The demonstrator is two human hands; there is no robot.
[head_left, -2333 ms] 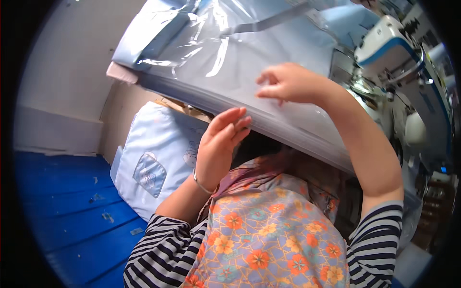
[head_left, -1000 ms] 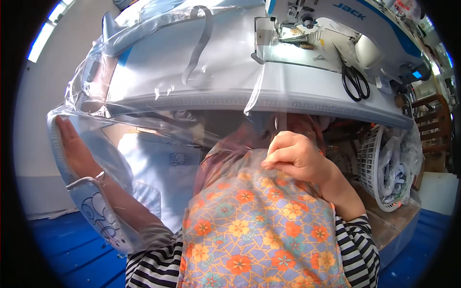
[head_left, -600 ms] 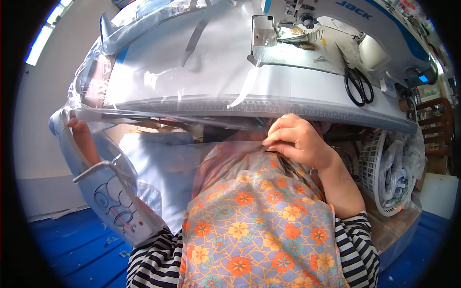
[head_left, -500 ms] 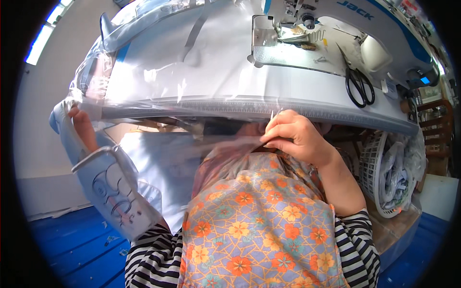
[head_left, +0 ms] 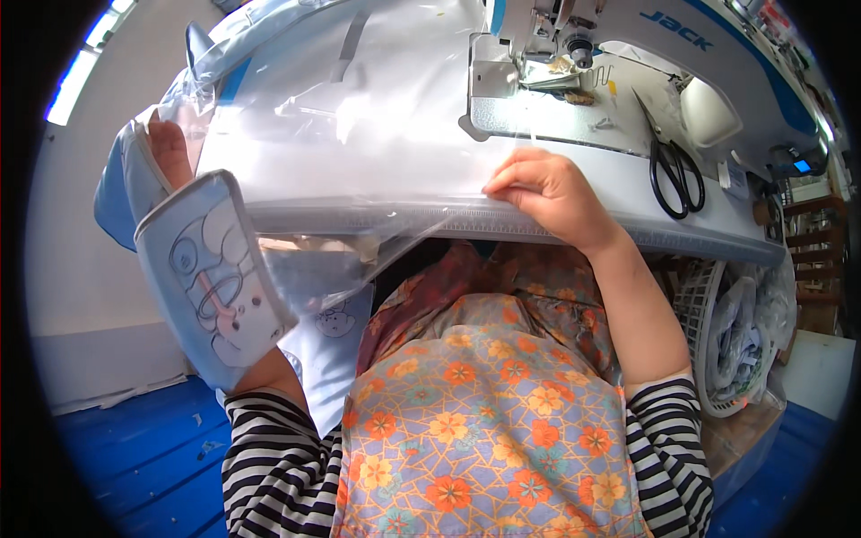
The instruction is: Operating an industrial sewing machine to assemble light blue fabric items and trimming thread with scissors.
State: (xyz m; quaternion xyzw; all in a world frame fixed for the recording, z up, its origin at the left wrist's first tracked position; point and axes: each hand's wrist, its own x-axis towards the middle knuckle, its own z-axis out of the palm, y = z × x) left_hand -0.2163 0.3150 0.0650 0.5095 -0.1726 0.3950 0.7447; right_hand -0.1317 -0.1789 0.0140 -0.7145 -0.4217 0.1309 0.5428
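Observation:
A large clear plastic sheet spreads over the white sewing table and hangs past its front edge. My right hand pinches its near edge between thumb and fingers, just above the table's front rim. At the far left, my left hand has its fingers curled at the sheet's left side, partly hidden by plastic and fabric. A light blue fabric piece with a cartoon print and dark binding drapes over my left forearm. The sewing machine stands beyond my right hand.
Black-handled scissors lie on the table right of my right hand. A ruler strip runs along the table's front edge. A white plastic basket with wrapped items stands at the lower right. More light blue fabric hangs by my lap.
My right hand has risen from below the table edge to above it, drawing the plastic's edge up. My left hand and the printed fabric piece have moved up and slightly right.

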